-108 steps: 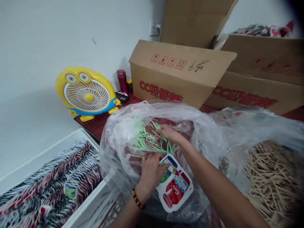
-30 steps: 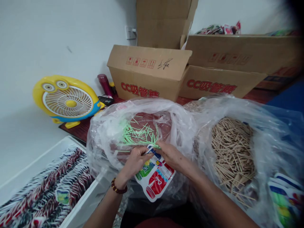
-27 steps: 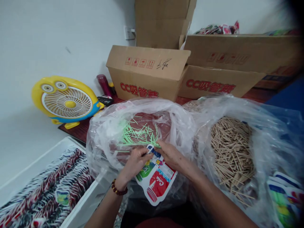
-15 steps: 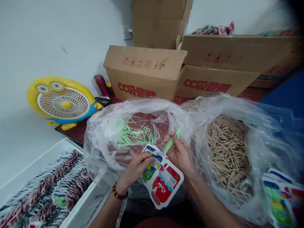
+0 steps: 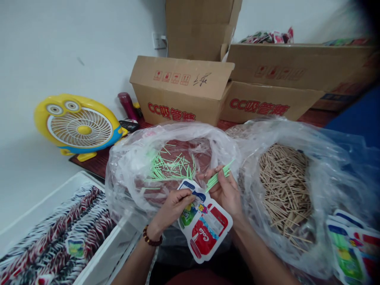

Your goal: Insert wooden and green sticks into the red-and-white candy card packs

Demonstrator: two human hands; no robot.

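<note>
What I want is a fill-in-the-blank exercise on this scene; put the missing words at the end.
1. The right hand holds a bunch of thin sticks coloured ____.
2. The left hand grips printed packaging whose red part bears the word ____.
3. Around the left wrist is a beaded ____.
4. On the table stands a yellow and blue ____ with two round eyes.

Missing words: green; Cola; bracelet; fan.
</note>
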